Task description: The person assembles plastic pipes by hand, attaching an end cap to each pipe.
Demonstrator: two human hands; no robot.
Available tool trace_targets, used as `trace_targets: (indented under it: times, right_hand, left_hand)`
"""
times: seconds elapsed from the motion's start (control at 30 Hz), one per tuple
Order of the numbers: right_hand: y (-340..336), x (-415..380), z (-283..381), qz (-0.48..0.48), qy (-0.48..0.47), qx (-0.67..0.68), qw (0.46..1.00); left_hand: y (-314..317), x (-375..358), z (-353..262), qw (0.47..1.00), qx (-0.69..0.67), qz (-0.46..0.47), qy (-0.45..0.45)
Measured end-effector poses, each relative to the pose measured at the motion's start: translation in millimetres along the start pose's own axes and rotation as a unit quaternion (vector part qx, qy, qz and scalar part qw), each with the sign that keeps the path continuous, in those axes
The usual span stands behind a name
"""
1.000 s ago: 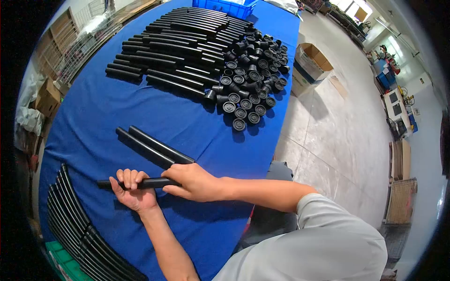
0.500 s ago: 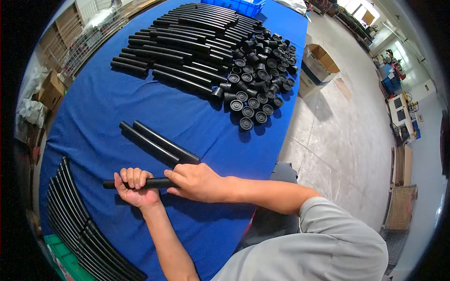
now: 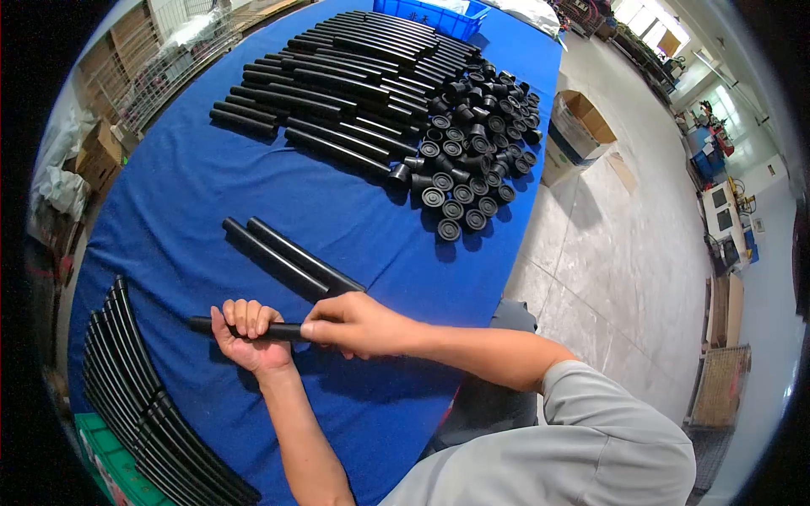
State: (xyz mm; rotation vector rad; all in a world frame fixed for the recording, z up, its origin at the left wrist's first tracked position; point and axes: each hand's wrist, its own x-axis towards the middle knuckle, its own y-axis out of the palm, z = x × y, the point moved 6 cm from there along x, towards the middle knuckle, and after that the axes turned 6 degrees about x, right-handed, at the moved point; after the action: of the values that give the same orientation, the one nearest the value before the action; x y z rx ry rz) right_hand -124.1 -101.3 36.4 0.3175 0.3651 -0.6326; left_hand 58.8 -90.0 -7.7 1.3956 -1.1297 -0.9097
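Note:
My left hand (image 3: 257,341), palm up, wraps its fingers around a black tube (image 3: 285,331) held level just over the blue cloth. My right hand (image 3: 363,325) closes over the tube's right end and hides it. Beyond my hands, two more black tubes (image 3: 291,261) lie side by side on the cloth, their near ends close to my right hand.
Rows of black tubes (image 3: 337,105) cover the far part of the blue table (image 3: 169,219), beside a heap of black rubber caps (image 3: 464,190). A blue crate (image 3: 460,24) stands behind. More tubes (image 3: 126,371) fan out at left, near a green crate (image 3: 105,464). A cardboard box (image 3: 578,135) sits on the floor.
My right hand has shifted its grip, its fingers now curled more tightly around the tube's right end. My left hand keeps its hold. The view has moved slightly.

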Motion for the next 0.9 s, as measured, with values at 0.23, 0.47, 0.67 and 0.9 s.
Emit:
trace_targets:
  times: [0.23,0.47,0.67,0.9]
  right_hand:
    - [12,-11,6,-0.133,-0.354,-0.425,0.823]
    - [-4,-6,12,-0.041,-0.08,-0.132,0.987]
    - [-1,-6,13,-0.08,-0.284,-0.253,0.921]
    - [2,-3,7,-0.092,-0.298,-0.234,0.921]
  left_hand:
    - [1,-1,1,1.0,-0.002,0.005,0.003]
    - [2,0,2,1.0,0.008,0.01,0.004]
    - [0,0,1,1.0,-0.002,-0.01,0.015]
    - [1,0,1,1.0,-0.014,-0.007,0.023]
